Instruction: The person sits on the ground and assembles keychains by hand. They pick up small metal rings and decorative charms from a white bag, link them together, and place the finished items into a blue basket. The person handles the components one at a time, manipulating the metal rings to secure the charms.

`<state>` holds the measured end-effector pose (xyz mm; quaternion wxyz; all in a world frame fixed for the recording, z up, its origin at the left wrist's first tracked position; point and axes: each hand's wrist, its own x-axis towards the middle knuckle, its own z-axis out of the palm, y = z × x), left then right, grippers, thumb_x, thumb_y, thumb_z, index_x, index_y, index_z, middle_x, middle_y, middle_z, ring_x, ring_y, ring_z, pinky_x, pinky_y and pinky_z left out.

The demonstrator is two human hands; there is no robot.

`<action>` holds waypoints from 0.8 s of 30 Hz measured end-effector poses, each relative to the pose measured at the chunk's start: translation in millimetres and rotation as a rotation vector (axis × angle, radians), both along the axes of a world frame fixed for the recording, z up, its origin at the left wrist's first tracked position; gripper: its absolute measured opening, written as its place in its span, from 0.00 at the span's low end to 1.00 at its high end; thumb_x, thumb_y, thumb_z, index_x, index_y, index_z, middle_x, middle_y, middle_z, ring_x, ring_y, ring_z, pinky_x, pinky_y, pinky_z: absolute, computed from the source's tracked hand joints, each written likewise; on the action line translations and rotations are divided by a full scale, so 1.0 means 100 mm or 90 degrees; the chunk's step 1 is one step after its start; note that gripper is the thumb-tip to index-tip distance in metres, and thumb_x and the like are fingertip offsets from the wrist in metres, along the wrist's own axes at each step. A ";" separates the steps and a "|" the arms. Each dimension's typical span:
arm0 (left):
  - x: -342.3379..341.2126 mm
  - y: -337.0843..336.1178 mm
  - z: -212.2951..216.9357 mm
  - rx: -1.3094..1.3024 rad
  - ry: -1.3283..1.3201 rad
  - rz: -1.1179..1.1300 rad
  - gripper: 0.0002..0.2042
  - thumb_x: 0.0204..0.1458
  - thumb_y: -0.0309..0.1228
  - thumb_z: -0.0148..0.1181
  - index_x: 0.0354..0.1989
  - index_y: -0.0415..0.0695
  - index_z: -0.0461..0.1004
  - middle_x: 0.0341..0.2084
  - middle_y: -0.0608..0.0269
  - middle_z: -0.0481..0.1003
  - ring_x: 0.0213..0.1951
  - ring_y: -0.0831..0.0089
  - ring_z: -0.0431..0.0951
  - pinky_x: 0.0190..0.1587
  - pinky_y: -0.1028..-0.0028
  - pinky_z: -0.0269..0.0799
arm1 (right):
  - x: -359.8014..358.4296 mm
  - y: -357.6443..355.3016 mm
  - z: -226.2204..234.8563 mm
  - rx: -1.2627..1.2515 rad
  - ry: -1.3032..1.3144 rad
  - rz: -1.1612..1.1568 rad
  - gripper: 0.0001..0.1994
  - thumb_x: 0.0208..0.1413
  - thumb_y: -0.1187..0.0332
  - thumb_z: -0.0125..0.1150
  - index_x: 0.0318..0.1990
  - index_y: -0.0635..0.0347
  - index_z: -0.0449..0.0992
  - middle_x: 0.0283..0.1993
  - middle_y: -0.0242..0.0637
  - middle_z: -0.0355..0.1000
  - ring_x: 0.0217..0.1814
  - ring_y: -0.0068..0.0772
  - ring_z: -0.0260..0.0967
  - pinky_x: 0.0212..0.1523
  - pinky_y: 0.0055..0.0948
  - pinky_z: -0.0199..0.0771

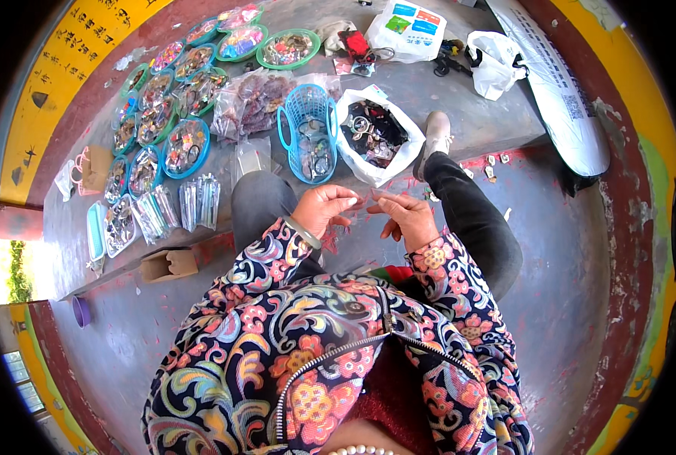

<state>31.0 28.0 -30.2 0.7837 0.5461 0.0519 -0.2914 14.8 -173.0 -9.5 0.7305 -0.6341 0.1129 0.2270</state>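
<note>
In front of my body, my left hand (325, 211) and my right hand (407, 216) are raised close together, each with thumb and forefinger pinched. Between the fingertips is a small, thin, see-through-looking piece that I cannot make out. A bracelet (304, 233) circles my left wrist. Just beyond my hands stand a blue plastic basket (298, 106) with small items inside and a white bag (408, 155) filled with dark and shiny small accessories. A stack of clear plastic packets (253, 157) lies beside my left knee.
Several round baskets (288, 49) of trinkets crowd the ledge at far left, with large clear bags (256, 98) beside them. Bundles of packaged sticks (199, 202) and a cardboard box (169, 265) are nearer. White plastic bags (495, 64) and a long white panel (561, 91) are at far right.
</note>
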 end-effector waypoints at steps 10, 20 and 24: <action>-0.07 -0.02 -0.02 -0.086 -0.043 -0.021 0.12 0.53 0.26 0.49 0.44 0.33 0.68 0.38 0.55 0.72 0.39 0.69 0.74 0.41 0.74 0.72 | 0.06 -0.12 0.15 0.176 0.097 0.180 0.14 0.52 0.70 0.54 0.45 0.65 0.71 0.39 0.38 0.73 0.16 0.19 0.68 0.08 0.12 0.51; -0.10 -0.03 -0.03 -0.062 -0.140 -0.114 0.16 0.53 0.25 0.48 0.51 0.37 0.63 0.43 0.57 0.69 0.44 0.72 0.71 0.42 0.75 0.72 | 0.08 -0.16 0.14 0.075 0.150 0.234 0.15 0.52 0.63 0.54 0.44 0.61 0.72 0.31 0.36 0.73 0.16 0.19 0.68 0.08 0.13 0.52; -0.11 -0.03 -0.02 -0.062 -0.169 -0.143 0.19 0.55 0.29 0.48 0.55 0.39 0.58 0.45 0.57 0.68 0.45 0.72 0.71 0.41 0.77 0.71 | 0.03 -0.08 0.16 0.138 0.089 0.190 0.16 0.53 0.61 0.54 0.45 0.61 0.72 0.32 0.38 0.73 0.17 0.19 0.67 0.09 0.13 0.53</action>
